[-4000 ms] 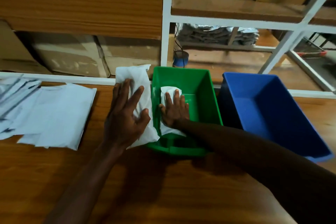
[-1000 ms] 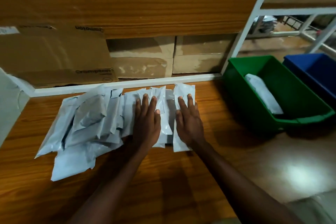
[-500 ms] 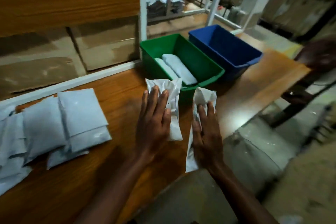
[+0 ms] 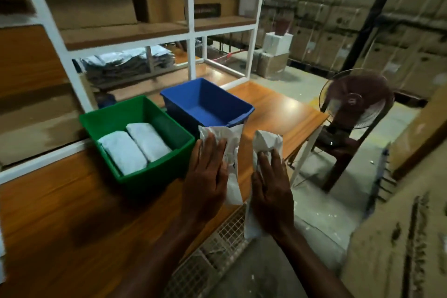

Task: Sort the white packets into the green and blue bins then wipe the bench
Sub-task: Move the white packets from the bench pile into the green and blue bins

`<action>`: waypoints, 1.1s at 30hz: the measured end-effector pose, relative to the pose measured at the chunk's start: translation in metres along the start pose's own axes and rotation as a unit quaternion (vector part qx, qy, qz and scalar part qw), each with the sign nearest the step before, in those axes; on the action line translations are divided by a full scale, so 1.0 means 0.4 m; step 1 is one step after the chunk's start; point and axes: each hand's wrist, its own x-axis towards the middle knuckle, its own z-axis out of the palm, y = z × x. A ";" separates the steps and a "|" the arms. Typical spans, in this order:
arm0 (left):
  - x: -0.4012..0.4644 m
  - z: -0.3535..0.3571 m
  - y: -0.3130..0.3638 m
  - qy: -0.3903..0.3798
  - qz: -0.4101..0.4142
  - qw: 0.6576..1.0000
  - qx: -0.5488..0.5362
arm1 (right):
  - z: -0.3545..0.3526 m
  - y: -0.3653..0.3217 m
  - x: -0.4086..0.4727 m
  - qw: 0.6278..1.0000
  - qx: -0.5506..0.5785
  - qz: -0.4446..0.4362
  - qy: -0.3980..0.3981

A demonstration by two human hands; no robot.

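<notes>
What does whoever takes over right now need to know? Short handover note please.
Left hand: grip closed on one white packet, held up in front of the blue bin.
Right hand: grip closed on a second white packet, held past the bench edge.
Green bin: two packets lying side by side inside.
Blue bin: shows no packets.
Done: two packets binned in green.
Left: drop the two held packets, probably into blue; sort any packets out of view; then wipe the bench. No cloth visible.
</notes>
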 end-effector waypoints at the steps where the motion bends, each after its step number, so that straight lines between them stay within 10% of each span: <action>1: 0.028 0.016 -0.002 0.003 0.005 1.000 0.003 | 0.004 0.016 0.032 1.000 -0.004 -0.006 0.002; 20: 0.514 0.056 -0.295 0.186 -0.162 0.959 0.138 | 0.426 -0.027 0.812 0.965 0.037 -0.148 -0.215; 33: 0.416 0.039 -0.232 0.215 -0.285 0.890 0.283 | 0.808 0.095 0.788 0.840 -0.101 -0.200 -0.495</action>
